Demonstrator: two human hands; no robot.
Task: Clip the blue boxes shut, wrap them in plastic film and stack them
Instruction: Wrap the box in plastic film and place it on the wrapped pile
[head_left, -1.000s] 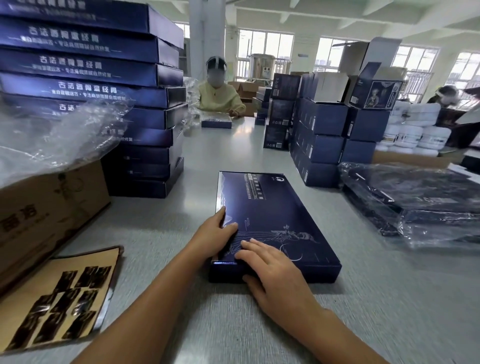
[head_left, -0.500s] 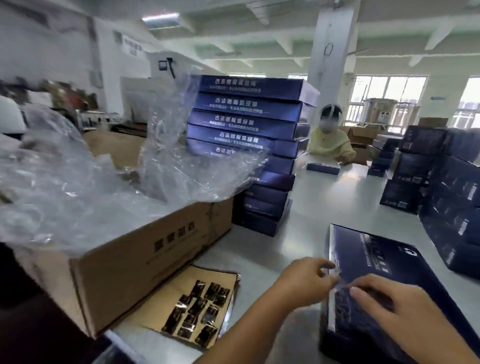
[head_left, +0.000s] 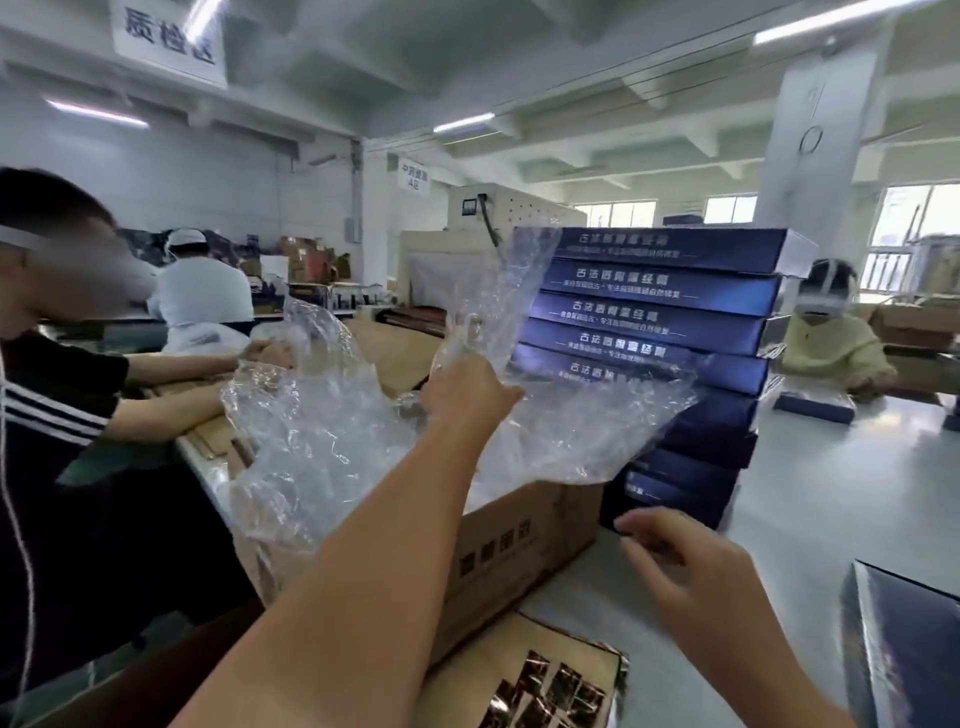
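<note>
My left hand (head_left: 470, 395) reaches over the open cardboard carton (head_left: 524, 545) and grips a sheet of clear plastic film (head_left: 332, 431) that spills up out of it. My right hand (head_left: 691, 577) hovers over the table with fingers loosely curled, holding nothing. A corner of the flat blue box (head_left: 904, 654) lies at the lower right edge. A tall stack of blue boxes (head_left: 670, 332) stands behind the carton, partly veiled by the film.
A brown card with several dark clips (head_left: 550, 686) lies in front of the carton. A person in a dark striped top leans on the table at left (head_left: 57, 395). Another person in yellow (head_left: 826, 338) sits at the far end of the grey table (head_left: 810, 499).
My view has swung left from the flat blue box to the carton. Both hands left the box; my left hand has risen and taken hold of the plastic film.
</note>
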